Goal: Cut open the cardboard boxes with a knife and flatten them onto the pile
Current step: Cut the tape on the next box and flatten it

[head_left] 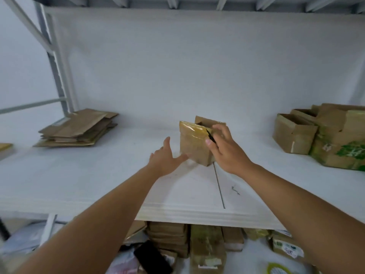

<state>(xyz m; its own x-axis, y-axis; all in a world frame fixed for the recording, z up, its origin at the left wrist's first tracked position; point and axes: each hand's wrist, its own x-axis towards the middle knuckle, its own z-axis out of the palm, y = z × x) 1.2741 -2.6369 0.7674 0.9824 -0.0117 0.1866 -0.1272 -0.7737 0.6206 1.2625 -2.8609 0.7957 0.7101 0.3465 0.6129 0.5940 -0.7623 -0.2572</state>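
White shelf (98,175), grey metal rack (57,72)

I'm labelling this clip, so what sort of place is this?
Probably a stockroom or packing area: white metal shelving, a pile of flattened cardboard, unflattened boxes at right, and parcels stored below.

Head-worn wide view, forward and down, close over white shelf (98,175).
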